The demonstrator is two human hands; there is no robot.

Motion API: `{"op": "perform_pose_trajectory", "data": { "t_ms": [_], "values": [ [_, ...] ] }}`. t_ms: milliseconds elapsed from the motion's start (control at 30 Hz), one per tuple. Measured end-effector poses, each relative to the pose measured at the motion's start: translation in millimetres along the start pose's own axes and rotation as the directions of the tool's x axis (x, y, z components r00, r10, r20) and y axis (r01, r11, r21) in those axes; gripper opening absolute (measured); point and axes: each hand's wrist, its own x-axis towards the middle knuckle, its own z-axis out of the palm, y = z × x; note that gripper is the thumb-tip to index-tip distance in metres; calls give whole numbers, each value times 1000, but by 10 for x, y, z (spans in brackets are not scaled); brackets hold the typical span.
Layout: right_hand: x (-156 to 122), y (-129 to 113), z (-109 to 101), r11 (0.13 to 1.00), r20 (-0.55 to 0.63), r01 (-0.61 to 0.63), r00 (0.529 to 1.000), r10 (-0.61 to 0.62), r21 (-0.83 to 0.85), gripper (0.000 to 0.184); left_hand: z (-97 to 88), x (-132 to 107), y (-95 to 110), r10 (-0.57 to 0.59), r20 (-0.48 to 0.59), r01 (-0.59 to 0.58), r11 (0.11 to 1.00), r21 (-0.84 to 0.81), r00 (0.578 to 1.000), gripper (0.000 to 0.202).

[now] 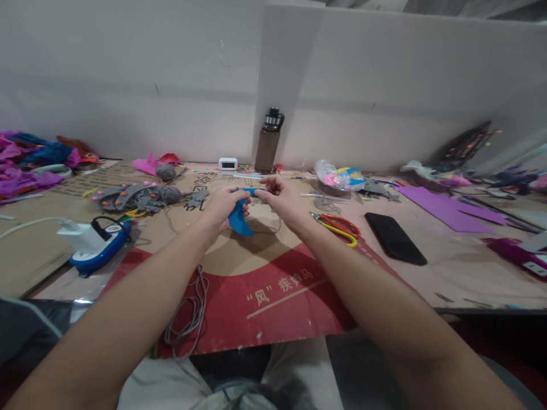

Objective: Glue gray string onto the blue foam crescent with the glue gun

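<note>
A strip of blue paper or felt (pixel 240 221) hangs from my left hand (pixel 226 206), whose fingers are closed around its upper part. My right hand (pixel 274 193) pinches the other end of the same strip, so the two hands almost meet over the cardboard. Below them lies a red and tan cardboard sheet (pixel 282 296) with printed characters. A loose grey cord (pixel 188 316) is coiled on its left side, and a thin strand runs under my hands. Red and yellow handled pliers or snips (pixel 337 225) rest just right of my right forearm.
A black phone (pixel 395 238) and purple sheets (pixel 444 208) lie to the right. At the back stand a dark bottle (pixel 268 145) and a small white clock (pixel 228 164). Left are a blue power strip (pixel 100 253), grey yarn pieces (pixel 132 196) and a colourful heap (pixel 34 156).
</note>
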Motion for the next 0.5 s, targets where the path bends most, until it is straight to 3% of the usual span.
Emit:
{"op": "perform_pose_trajectory", "data": {
  "t_ms": [267, 500],
  "values": [
    [45, 79, 14, 979, 34, -118, 993, 113, 166, 27, 12, 2, 12, -42, -29, 41, 998, -39, 999, 7],
    [44, 118, 18, 997, 57, -71, 996, 70, 12, 21, 16, -3, -1, -15, -11, 14, 999, -34, 1000, 8]
  ]
}}
